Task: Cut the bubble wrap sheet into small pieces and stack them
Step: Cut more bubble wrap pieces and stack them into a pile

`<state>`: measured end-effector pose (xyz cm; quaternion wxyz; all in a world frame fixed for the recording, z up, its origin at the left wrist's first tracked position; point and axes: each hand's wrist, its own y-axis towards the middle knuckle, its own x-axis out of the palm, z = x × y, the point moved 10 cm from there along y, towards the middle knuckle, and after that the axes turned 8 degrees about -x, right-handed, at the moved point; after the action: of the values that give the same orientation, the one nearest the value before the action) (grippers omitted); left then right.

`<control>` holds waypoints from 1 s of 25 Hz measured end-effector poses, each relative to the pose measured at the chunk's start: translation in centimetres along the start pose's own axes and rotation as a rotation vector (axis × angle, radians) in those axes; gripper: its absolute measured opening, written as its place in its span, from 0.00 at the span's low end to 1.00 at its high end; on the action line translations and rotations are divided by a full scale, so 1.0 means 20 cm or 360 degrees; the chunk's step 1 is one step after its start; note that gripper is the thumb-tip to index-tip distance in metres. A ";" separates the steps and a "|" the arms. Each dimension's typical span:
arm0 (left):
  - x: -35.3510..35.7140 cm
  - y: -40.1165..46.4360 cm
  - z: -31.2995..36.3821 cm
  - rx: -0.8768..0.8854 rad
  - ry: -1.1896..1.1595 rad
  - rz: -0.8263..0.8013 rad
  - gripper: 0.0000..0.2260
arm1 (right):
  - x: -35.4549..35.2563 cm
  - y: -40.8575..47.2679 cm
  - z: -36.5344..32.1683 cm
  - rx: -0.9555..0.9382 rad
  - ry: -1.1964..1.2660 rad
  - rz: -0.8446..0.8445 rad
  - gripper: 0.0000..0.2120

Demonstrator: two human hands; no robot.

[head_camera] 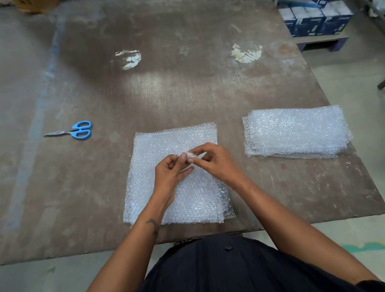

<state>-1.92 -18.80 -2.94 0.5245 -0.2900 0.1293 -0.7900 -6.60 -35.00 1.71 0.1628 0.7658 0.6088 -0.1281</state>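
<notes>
Left hand, right hand pinch bubble wrap sheet centre.

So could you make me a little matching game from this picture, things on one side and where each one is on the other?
Things:
1. scissors
2. bubble wrap sheet
3. stack of cut pieces
4. blue boxes

Places:
A. on the table's right side, untouched
B. on a low shelf beyond the table's far right corner
C. on the table's left side, away from both hands
D. in front of the person, under both hands

Pairs: 1-C, 2-D, 3-A, 4-B
</notes>
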 end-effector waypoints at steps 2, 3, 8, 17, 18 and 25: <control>-0.01 0.01 0.00 0.0008 0.0017 0.0039 0.12 | 0.01 -0.02 0.00 0.0016 0.0071 0.0000 0.13; 0.00 0.01 0.00 0.0013 0.0040 0.0051 0.12 | 0.01 -0.02 -0.01 0.0023 0.0091 0.0003 0.13; 0.01 0.00 0.02 0.0025 0.0149 0.0085 0.12 | 0.01 -0.02 0.01 0.0032 0.0169 0.0017 0.07; 0.02 0.00 0.01 0.0003 0.0141 -0.0037 0.10 | 0.01 -0.02 0.00 0.0075 0.0272 -0.0024 0.09; 0.03 0.00 0.01 0.0013 0.0168 -0.0045 0.09 | 0.02 -0.02 -0.03 0.0005 0.0230 -0.0087 0.15; 0.08 -0.02 0.03 0.0036 0.0317 -0.0132 0.11 | -0.02 0.03 -0.09 -0.0113 0.0034 -0.0116 0.09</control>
<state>-2.27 -20.04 -1.72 0.4792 -0.2092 0.1598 -0.8373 -6.15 -34.82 3.51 0.1786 0.7381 0.6422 -0.1041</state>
